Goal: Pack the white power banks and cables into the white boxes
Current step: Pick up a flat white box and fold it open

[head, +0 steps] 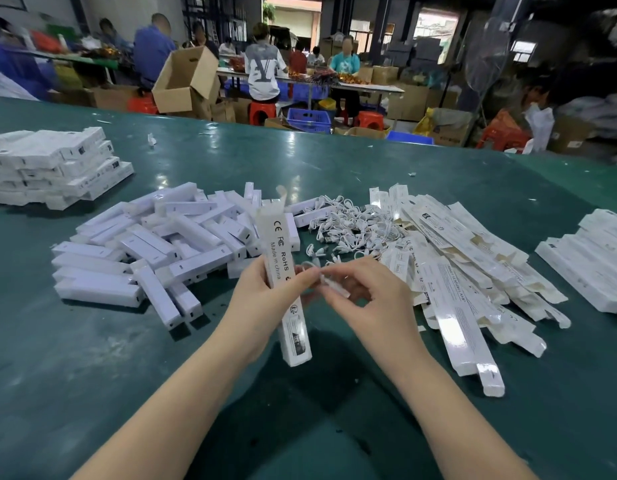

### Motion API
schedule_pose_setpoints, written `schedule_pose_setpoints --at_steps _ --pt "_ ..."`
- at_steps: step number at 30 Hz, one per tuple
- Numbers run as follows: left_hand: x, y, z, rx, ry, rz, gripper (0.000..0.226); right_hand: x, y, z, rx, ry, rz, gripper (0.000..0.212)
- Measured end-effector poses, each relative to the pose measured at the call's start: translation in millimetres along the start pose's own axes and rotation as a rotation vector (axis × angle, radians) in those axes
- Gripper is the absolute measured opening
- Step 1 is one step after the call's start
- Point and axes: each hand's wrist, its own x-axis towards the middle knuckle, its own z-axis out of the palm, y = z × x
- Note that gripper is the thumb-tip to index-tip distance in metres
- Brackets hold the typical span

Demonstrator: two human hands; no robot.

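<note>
Across the broad dark-green work surface (92,358) lie, from left to right, a heap of white oblong plastic power banks (154,244), a tangle of short white coiled cables (355,226) and a spread of flattened white printed card boxes (466,282); stacks of filled white boxes (57,164) stand at the far left. Left hand (265,299): grip curled round one erected white box (282,268), held upright, top flap open. Right hand (365,296): fingertips pinching a small white cable (334,287) just beside the box. The cable appears light and limp, best held at its bundled middle; the thin card box probably crushes easily, so hold its long edges.
</note>
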Motion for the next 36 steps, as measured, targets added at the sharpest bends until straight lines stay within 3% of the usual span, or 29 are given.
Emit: schedule_pose_setpoints --at_steps 4,11,15,22,27,31,36 --pt "3 0 -4 -0.041 0.046 -0.024 0.021 -3 -4 3 0.048 -0.056 -0.013 0.033" --pt "3 -7 0 -0.004 0.126 -0.030 0.035 -6 -10 12 -0.338 0.059 -0.263 0.018" --pt "2 -7 -1 -0.012 0.137 -0.028 0.032 -6 -13 12 -0.384 0.034 -0.294 0.017" --pt "4 -5 -6 0.144 0.029 -0.012 0.017 -6 -12 7 -0.238 -0.109 -0.104 0.020" --pt "4 -2 -7 0.285 -0.051 -0.016 0.024 -1 -8 -6 -0.046 -0.312 0.118 0.028" --pt "3 1 -8 0.278 -0.102 -0.040 0.022 -2 -9 -12 0.083 -0.354 0.178 0.032" --pt "-1 7 -8 0.256 -0.168 -0.090 0.019 -2 -13 -16 0.143 -0.414 0.253 0.070"
